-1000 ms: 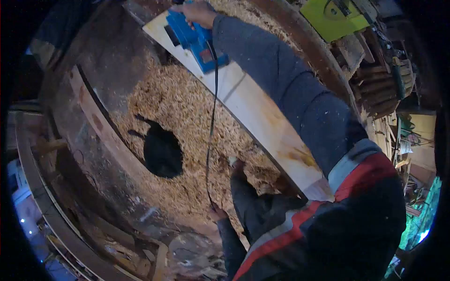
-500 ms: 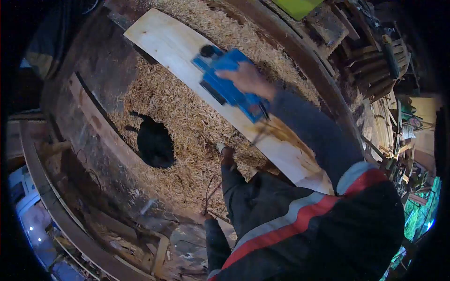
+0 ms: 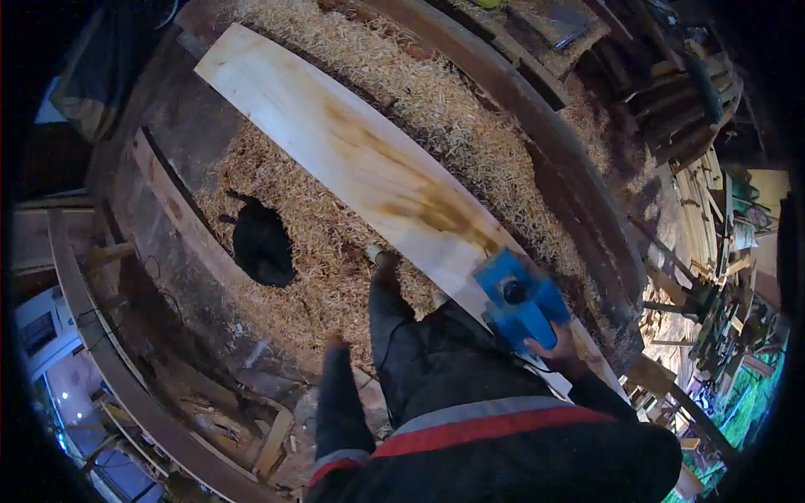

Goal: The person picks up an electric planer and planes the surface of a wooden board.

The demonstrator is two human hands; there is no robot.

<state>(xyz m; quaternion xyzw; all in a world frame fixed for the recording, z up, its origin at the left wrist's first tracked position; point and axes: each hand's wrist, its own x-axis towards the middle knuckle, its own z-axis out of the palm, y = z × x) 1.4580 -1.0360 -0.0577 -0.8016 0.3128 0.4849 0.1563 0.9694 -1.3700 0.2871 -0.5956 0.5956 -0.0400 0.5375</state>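
Note:
My right hand grips the rear of a blue power planer, which rests on the near end of a long pale wooden board. The board runs diagonally from upper left to lower right and has brown streaks along its grain. Off to the left of the planer, my left hand is raised over the floor, small and blurred; its fingers cannot be made out. Part of a foot shows beside the board's left edge.
Wood shavings cover the floor around the board. A black object lies on them, beside a narrow curved plank. A long dark beam runs along the right. Stacked timber stands at far right.
My right hand has drawn the planer down the board towards my body, uncovering the far part. My left hand has moved left and up; the cable seen at it before no longer shows there.

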